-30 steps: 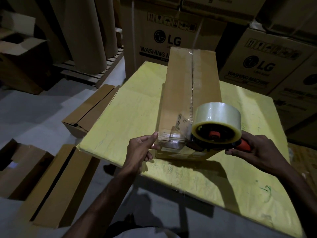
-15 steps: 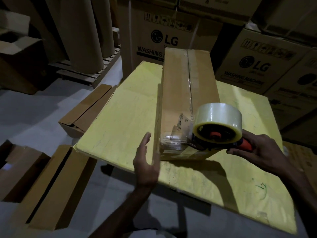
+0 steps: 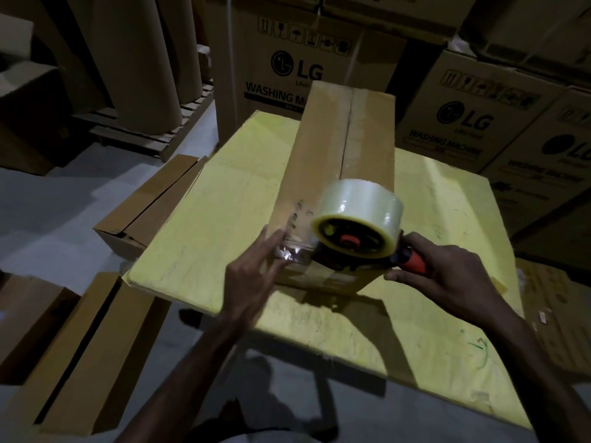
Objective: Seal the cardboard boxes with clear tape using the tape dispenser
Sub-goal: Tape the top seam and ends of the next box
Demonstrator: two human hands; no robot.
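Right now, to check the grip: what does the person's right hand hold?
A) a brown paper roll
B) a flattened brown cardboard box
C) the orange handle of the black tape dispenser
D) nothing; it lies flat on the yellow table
C: the right hand curls round the orange handle of the black tape dispenser at the near end of the long brown cardboard box.

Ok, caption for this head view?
Right hand grips the tape dispenser at the near end of the cardboard box on the yellow table; flat left hand meets the taped edge.
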